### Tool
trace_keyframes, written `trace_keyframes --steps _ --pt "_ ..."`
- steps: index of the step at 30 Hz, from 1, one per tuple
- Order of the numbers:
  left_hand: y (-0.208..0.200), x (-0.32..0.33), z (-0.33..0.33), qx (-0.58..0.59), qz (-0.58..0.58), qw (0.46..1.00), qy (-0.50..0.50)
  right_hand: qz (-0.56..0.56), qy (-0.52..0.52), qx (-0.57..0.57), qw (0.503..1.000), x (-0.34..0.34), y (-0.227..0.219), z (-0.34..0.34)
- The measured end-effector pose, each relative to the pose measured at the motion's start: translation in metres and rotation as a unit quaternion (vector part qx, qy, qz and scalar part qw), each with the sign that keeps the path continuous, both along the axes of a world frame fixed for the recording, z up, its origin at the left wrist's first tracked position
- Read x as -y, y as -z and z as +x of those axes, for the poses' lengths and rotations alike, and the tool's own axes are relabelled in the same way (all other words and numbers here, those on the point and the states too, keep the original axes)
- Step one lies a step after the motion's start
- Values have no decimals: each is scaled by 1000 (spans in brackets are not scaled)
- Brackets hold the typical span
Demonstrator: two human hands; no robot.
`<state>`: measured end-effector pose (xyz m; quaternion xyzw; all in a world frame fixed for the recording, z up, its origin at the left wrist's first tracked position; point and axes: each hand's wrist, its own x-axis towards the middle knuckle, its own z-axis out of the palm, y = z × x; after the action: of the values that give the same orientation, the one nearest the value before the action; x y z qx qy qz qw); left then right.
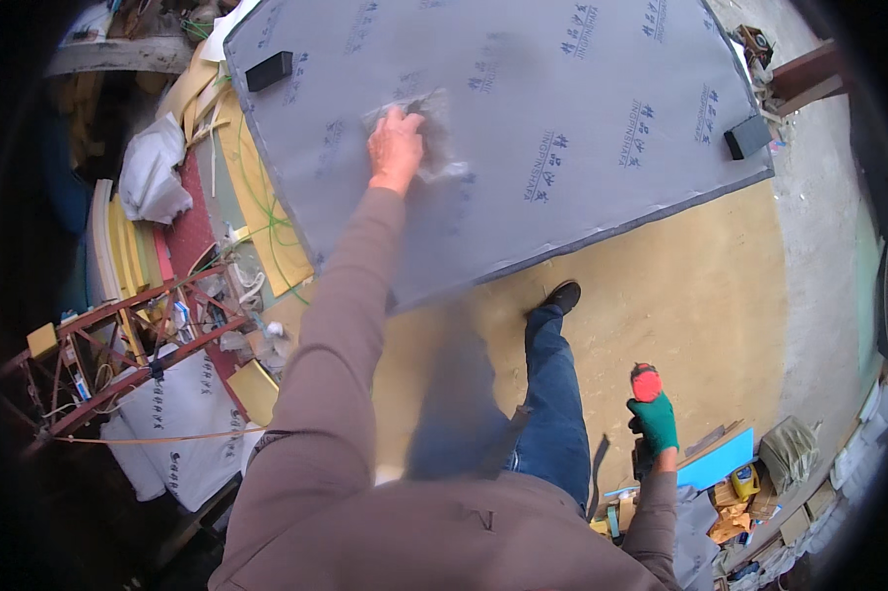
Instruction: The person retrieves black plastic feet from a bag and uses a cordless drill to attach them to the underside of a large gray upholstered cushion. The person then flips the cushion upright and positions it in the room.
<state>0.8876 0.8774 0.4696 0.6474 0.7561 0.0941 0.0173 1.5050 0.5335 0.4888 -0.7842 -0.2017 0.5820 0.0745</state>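
Observation:
A broad sofa base covered in grey printed cloth [336, 207] fills the upper middle. My bare left hand [397, 148] reaches onto it, its fingers curled down on a crumpled clear plastic bag [444, 158]. Small dark bits show in the bag by the fingertips, too blurred to name. In a green glove, my right hand [655, 422] is closed round a red and black cordless drill [646, 382], held low on the right, away from the base. Black block feet stand on the cloth, one at the left edge [269, 71] and another at the right corner [748, 138].
Tan board [700, 266] covers the floor around my shoe [564, 295]. Foam strips, a white bag [156, 172] and a red metal frame [139, 340] crowd the left. At lower right lie a blue panel [717, 461], a yellow container [745, 481] and scraps.

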Motion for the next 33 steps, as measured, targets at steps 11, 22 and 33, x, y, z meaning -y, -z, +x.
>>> trace_keyframes --steps 11,22,33 --pt "-3 -8 -23 70 -21 994 83 -46 2 -70 997 -44 22 24" --pt "-23 2 -31 186 36 981 42 -38 -40 -70 996 -132 -5 -22" --pt "-23 12 -16 588 55 772 -236 -40 -37 -71 996 -163 -10 -40"
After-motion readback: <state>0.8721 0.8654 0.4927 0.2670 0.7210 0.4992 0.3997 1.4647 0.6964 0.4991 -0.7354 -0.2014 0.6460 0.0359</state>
